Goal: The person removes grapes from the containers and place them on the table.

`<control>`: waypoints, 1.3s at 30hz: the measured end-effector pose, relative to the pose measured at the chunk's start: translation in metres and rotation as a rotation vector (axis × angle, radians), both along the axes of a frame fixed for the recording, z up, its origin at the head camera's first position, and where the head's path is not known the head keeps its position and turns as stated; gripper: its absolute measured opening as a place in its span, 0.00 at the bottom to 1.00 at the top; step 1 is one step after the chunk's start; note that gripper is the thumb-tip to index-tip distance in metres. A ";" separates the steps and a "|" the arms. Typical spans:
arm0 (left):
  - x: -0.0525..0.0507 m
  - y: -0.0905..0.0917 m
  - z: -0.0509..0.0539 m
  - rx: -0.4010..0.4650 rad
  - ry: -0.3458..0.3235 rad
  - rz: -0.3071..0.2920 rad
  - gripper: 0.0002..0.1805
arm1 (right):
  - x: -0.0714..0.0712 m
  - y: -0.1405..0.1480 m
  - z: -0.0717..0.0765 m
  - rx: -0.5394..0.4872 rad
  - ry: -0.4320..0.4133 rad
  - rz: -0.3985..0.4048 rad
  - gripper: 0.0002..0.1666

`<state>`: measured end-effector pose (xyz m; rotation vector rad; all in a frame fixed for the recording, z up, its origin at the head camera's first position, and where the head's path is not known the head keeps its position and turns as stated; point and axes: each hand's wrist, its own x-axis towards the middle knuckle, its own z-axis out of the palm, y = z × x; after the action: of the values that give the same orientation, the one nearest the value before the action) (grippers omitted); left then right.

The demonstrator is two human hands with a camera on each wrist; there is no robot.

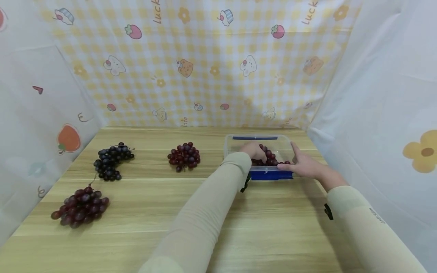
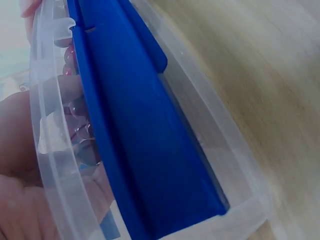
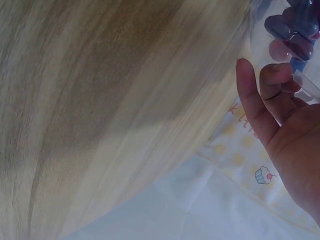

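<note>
A clear plastic container (image 1: 285, 148) with blue latch flaps (image 2: 135, 130) stands at the back right of the table. Inside it lies a bunch of dark red grapes (image 1: 271, 156). My left hand (image 1: 254, 151) reaches over the front rim, against the grapes; the container wall and the grapes hide its fingertips, so its hold cannot be told. At the container's right end, my right hand (image 1: 305, 164) grips the rim, thumb near the front corner. In the right wrist view, curled fingers (image 3: 276, 75) meet the rim while another finger stays straighter.
A black grape bunch (image 1: 110, 161) lies at the table's left, with a larger red bunch (image 1: 81, 206) nearer the front. Another red bunch (image 1: 184, 156) sits left of the container. A patterned cloth (image 1: 205, 76) hangs behind the wooden table (image 1: 143, 242), and white cloth flanks both sides.
</note>
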<state>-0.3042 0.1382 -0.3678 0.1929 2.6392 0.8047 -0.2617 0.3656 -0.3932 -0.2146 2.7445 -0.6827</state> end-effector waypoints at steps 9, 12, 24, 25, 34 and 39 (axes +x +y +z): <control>0.001 -0.007 0.002 0.286 0.030 0.033 0.11 | 0.000 0.001 0.000 0.007 -0.006 0.000 0.80; 0.002 -0.009 0.006 0.354 0.046 0.021 0.16 | 0.000 0.002 0.000 -0.005 -0.002 -0.003 0.80; 0.006 -0.031 0.018 0.499 0.249 0.003 0.16 | -0.001 0.003 0.000 0.004 -0.008 0.014 0.79; 0.006 -0.033 0.020 0.500 0.265 -0.001 0.15 | -0.001 0.003 -0.001 0.008 -0.009 0.017 0.79; 0.015 -0.049 0.048 0.475 0.295 -0.031 0.15 | -0.002 0.005 0.000 0.014 -0.040 0.028 0.78; 0.019 -0.058 0.072 0.505 0.301 -0.063 0.16 | -0.003 0.004 0.001 0.019 -0.037 0.020 0.77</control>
<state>-0.2849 0.0806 -0.2953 0.5645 2.6216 1.5119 -0.2645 0.3697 -0.3926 -0.2230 2.7088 -0.6479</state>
